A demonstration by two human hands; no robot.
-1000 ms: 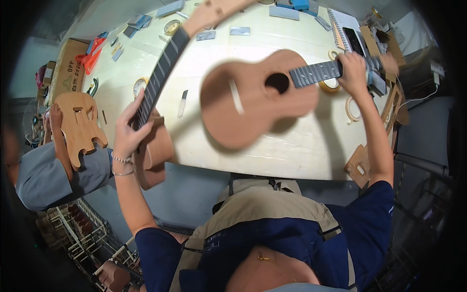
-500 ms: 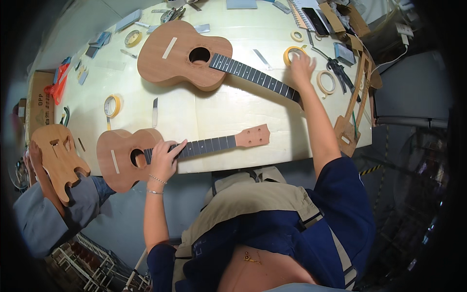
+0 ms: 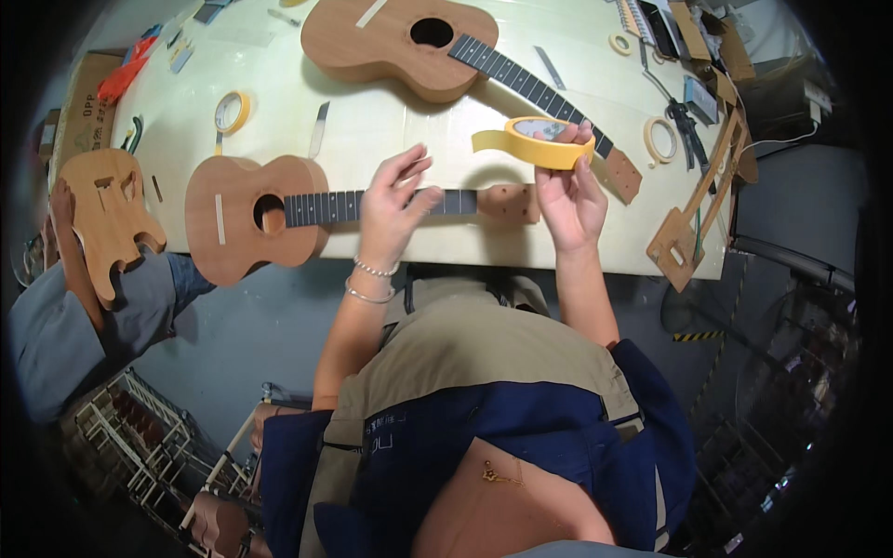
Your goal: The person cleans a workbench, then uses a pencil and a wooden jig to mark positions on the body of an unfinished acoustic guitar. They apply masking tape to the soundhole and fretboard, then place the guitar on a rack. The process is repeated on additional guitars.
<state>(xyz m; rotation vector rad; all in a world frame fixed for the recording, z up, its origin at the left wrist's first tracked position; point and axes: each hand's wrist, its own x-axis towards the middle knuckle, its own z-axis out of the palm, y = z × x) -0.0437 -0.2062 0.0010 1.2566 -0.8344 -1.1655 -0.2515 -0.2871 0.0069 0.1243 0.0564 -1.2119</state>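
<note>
In my right hand (image 3: 569, 206), raised over the table's near side, is a roll of yellow masking tape (image 3: 535, 153); the fingers grip its right side and a short free end sticks out to the left. My left hand (image 3: 395, 205) hovers over the fretboard of a small unfinished ukulele (image 3: 223, 246), fingers apart and holding nothing. The ukulele lies face up along the table's near edge, its headstock (image 3: 510, 203) just left of my right hand. Beyond it lies a larger ukulele (image 3: 391, 60), its neck slanting down behind the tape roll.
A second tape roll (image 3: 243, 112) and a blade (image 3: 320, 126) lie at the left, another blade (image 3: 549, 67) farther back. On the right are a tape roll (image 3: 660, 139), a black hand tool (image 3: 688, 130) and a wooden frame (image 3: 674, 244). At far left, another person's hand (image 3: 62, 205) holds a guitar body (image 3: 104, 195).
My right hand has picked up the tape roll from the far right and brought it near. My left hand has lifted off the small ukulele and moved right. The view has shifted.
</note>
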